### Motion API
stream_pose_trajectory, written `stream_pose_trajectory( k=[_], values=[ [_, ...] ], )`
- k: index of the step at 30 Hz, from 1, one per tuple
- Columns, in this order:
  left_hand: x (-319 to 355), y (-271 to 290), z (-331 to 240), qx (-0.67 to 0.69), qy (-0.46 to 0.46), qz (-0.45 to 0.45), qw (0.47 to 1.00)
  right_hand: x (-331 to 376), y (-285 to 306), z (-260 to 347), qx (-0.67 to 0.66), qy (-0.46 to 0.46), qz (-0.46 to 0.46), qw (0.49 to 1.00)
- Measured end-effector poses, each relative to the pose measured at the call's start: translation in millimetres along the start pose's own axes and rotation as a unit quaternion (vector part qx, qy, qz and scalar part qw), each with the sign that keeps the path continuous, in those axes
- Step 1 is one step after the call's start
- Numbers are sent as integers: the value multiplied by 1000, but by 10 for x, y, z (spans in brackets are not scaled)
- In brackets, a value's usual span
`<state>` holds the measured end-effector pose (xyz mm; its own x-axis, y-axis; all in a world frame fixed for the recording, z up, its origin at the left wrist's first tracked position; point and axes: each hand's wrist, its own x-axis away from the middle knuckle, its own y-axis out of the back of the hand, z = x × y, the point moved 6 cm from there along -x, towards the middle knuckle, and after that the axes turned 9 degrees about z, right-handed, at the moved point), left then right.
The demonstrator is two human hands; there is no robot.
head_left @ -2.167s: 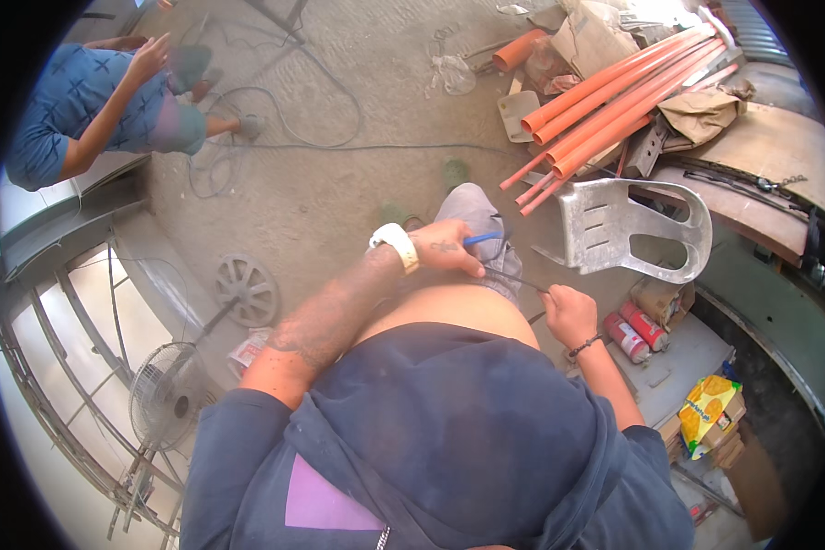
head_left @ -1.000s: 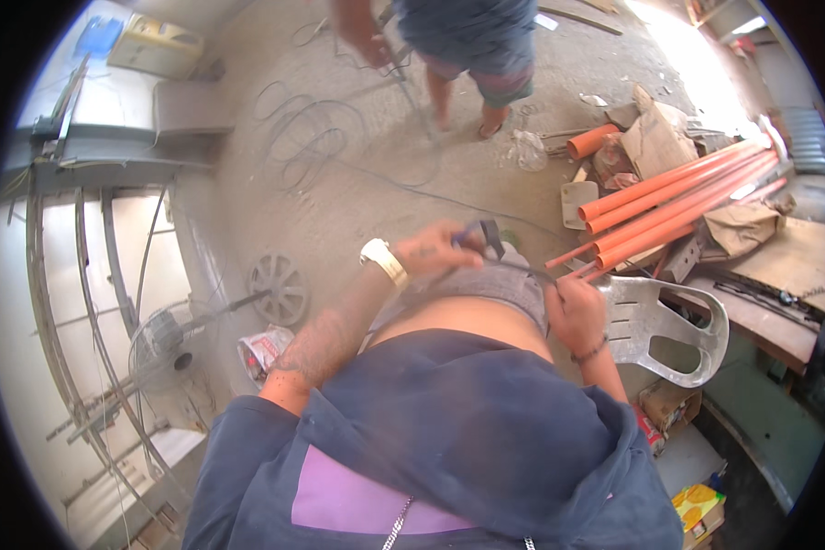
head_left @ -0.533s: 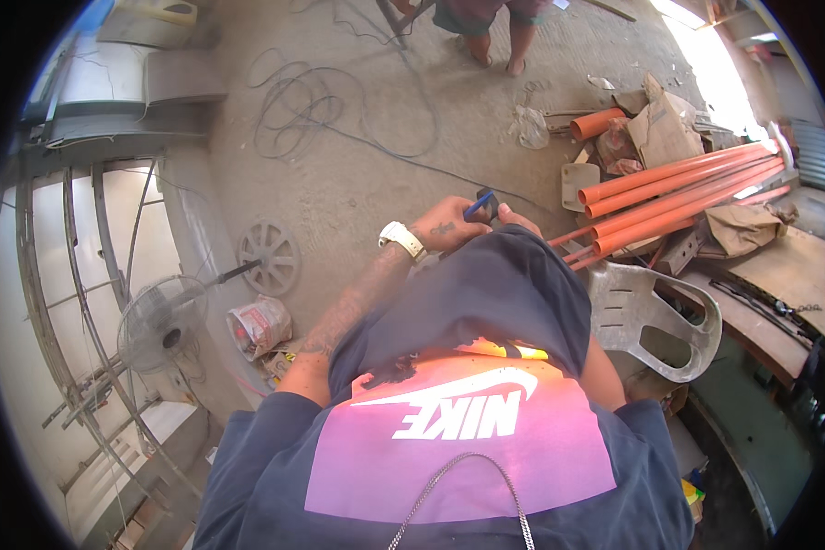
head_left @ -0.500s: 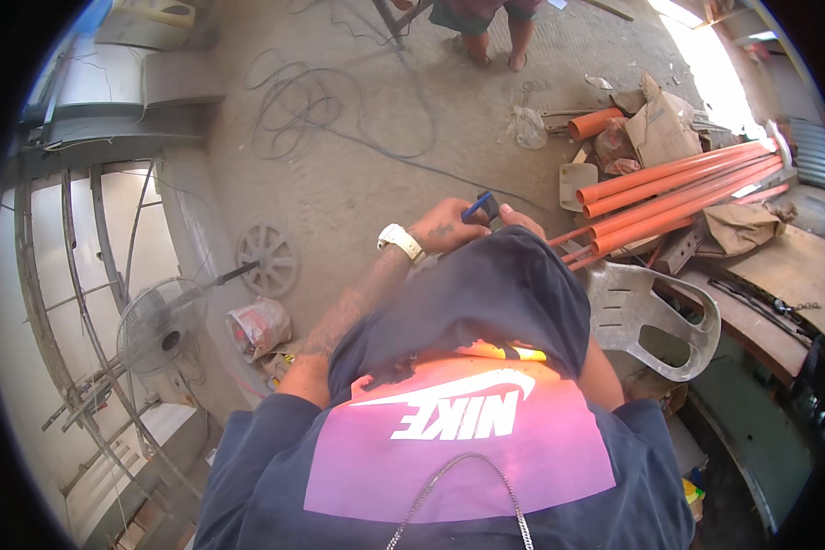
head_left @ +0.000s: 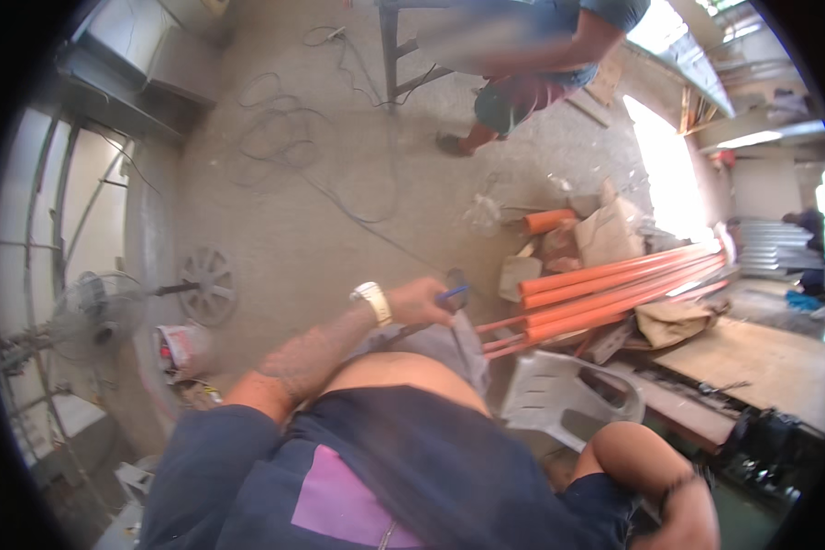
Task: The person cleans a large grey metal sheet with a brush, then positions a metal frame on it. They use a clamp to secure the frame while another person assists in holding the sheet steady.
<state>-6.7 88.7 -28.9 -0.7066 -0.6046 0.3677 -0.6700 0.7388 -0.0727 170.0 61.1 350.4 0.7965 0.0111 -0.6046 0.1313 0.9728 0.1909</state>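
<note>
My left hand (head_left: 422, 301), with a white watch on its wrist, is out in front of my belly. Its fingers are wrapped round a small blue and dark object (head_left: 451, 294), whose kind I cannot make out. Grey cloth (head_left: 463, 353) shows just below that hand, over my lap. My right arm is bent back at the lower right. My right hand (head_left: 692, 521) is down beside my hip, a dark band at its wrist; its fingers are hidden and blurred.
A grey plastic chair (head_left: 564, 394) stands on the right, by orange pipes (head_left: 614, 289) and a board (head_left: 752, 367). A fan (head_left: 101, 307), a spoked wheel (head_left: 208, 286) and a sack (head_left: 181, 353) are left. Cable (head_left: 321, 188) crosses the floor. Another person (head_left: 532, 92) stands ahead.
My right hand has left the left one and swung back to my right side. My shirt front has shifted, baring my belly. The other person is nearer in view.
</note>
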Motion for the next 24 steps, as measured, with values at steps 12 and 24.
stream_pose_trajectory(
  k=[12,24],
  values=[
    [196,95,17,76,77,-53,993,358,882,-65,175,-139,-274,935],
    [532,388,122,172,18,-157,972,1579,-266,-3774,-378,-377,-549,643]
  ],
)
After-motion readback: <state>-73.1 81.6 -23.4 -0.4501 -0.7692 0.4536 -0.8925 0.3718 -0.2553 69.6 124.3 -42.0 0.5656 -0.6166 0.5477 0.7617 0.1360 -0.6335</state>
